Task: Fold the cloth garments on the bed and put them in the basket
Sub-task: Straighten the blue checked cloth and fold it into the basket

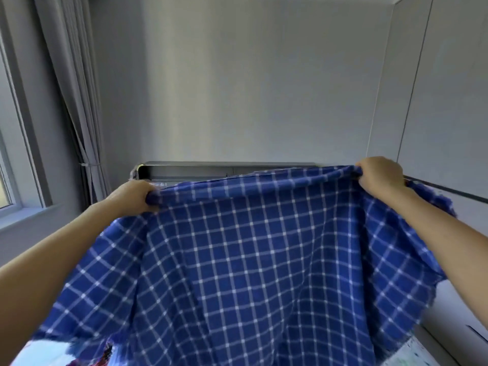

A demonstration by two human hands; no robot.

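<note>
A large blue cloth with a white check pattern [250, 260] hangs spread wide in the air in front of me and fills the lower half of the view. My left hand [134, 196] grips its top edge at the left, fingers curled round a bunched fold. My right hand [380, 175] grips the top edge at the right in the same way. The cloth is stretched between both hands and drapes down over my forearms. The bed [45, 352] shows only as a pale sliver at the bottom left. No basket is in view.
A grey headboard [227, 170] runs along the wall behind the cloth. A grey curtain [76, 101] and a window [8, 167] are at the left. White cabinet panels [443, 101] stand at the right. Some colourful fabric [105, 355] peeks out under the cloth's lower left edge.
</note>
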